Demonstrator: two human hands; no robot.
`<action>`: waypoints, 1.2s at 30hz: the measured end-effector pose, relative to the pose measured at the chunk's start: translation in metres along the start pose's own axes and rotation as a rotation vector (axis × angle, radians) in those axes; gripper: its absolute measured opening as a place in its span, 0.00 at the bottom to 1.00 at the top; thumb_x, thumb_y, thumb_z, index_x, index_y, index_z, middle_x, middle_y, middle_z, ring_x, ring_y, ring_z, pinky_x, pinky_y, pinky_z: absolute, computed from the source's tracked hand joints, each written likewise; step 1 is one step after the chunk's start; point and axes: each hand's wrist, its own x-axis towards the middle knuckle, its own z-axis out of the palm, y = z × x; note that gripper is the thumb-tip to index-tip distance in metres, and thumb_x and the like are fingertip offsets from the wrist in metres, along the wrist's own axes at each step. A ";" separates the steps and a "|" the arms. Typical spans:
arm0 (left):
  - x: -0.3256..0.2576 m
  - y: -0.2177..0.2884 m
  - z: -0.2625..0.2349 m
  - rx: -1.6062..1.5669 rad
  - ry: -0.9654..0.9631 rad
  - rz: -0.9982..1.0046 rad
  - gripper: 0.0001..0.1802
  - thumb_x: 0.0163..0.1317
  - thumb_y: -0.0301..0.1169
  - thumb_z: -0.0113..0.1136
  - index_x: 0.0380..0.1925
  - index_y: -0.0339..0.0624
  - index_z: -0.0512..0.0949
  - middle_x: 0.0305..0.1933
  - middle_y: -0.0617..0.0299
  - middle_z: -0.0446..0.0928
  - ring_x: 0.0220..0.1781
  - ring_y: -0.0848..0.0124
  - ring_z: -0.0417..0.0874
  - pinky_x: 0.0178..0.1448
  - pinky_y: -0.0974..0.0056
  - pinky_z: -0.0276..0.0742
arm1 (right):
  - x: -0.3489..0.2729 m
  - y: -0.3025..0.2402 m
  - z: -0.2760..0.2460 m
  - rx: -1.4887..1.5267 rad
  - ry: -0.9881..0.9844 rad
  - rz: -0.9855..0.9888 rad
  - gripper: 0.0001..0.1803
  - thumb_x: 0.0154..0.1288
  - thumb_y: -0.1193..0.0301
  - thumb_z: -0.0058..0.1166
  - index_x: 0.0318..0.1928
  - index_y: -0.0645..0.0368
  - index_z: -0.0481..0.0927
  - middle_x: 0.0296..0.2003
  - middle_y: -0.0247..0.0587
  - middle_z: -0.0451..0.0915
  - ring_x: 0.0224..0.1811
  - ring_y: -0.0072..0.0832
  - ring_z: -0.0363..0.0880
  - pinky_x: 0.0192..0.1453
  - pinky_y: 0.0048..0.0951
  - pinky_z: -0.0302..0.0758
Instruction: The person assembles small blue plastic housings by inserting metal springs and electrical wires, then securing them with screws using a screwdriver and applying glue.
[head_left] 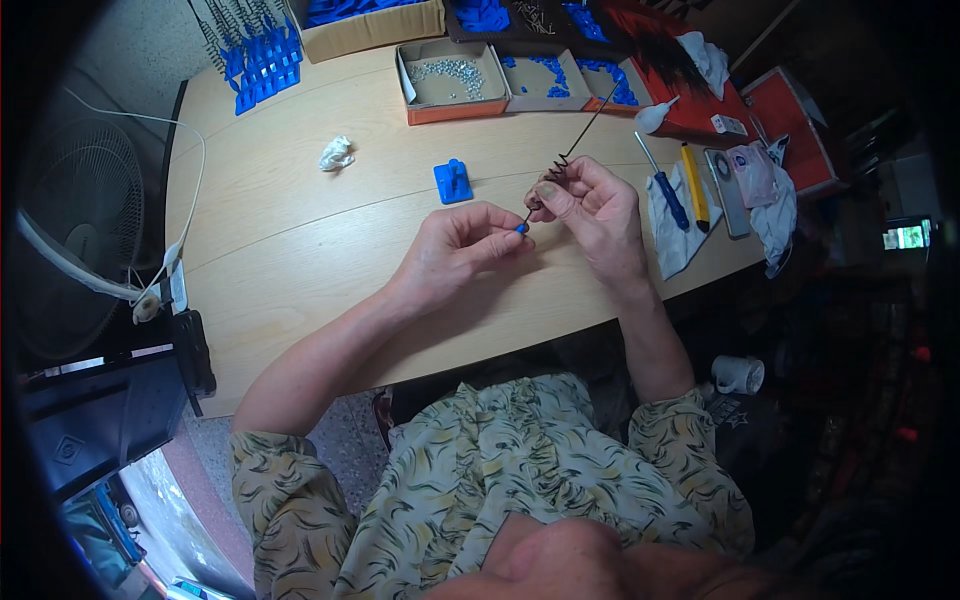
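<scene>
Over the table's near right part, my right hand (pixel 602 215) pinches a dark coiled wire spring (pixel 560 168), whose long straight end points up and to the right. My left hand (pixel 455 248) grips a small blue plastic piece (pixel 522 228) at the spring's lower end, fingertips almost meeting those of my right hand. Whether the piece is fully on the wire is hidden by my fingers. Just beyond my left hand, a blue plastic base (pixel 453 182) with a raised post stands on the table.
Farther back are a box of small metal parts (pixel 452 80) and trays of blue pieces (pixel 545 78). Blue bases with springs (pixel 262 72) stand far left. A screwdriver (pixel 668 190), yellow cutter (pixel 694 188) and phone (pixel 727 192) lie right. Crumpled tissue (pixel 336 153) sits left, near a fan (pixel 80 235).
</scene>
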 end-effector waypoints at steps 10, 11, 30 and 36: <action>0.001 0.010 -0.002 0.148 0.038 -0.019 0.13 0.75 0.30 0.61 0.52 0.32 0.81 0.44 0.60 0.87 0.42 0.76 0.86 0.49 0.70 0.82 | 0.006 0.005 -0.005 0.018 -0.023 0.067 0.10 0.75 0.72 0.61 0.47 0.67 0.80 0.35 0.36 0.84 0.36 0.17 0.83 0.42 0.19 0.80; 0.000 0.014 -0.003 0.221 0.075 -0.069 0.12 0.75 0.30 0.61 0.51 0.32 0.81 0.43 0.60 0.86 0.42 0.76 0.86 0.48 0.71 0.82 | 0.010 0.007 -0.009 0.002 -0.003 0.081 0.10 0.75 0.71 0.60 0.46 0.66 0.80 0.34 0.35 0.84 0.35 0.16 0.82 0.40 0.18 0.79; 0.008 0.046 -0.082 0.273 0.626 0.307 0.13 0.79 0.29 0.44 0.48 0.38 0.80 0.33 0.63 0.83 0.22 0.84 0.72 0.24 0.76 0.67 | 0.063 0.042 -0.120 -0.891 0.553 -0.079 0.14 0.68 0.66 0.67 0.44 0.64 0.82 0.32 0.41 0.86 0.32 0.28 0.85 0.36 0.32 0.81; 0.022 0.040 -0.084 0.089 0.463 0.246 0.14 0.80 0.33 0.54 0.53 0.33 0.80 0.42 0.59 0.85 0.38 0.77 0.85 0.44 0.72 0.82 | 0.067 0.034 -0.173 -1.163 0.735 -0.119 0.19 0.62 0.65 0.70 0.48 0.61 0.81 0.43 0.46 0.83 0.44 0.40 0.84 0.50 0.44 0.78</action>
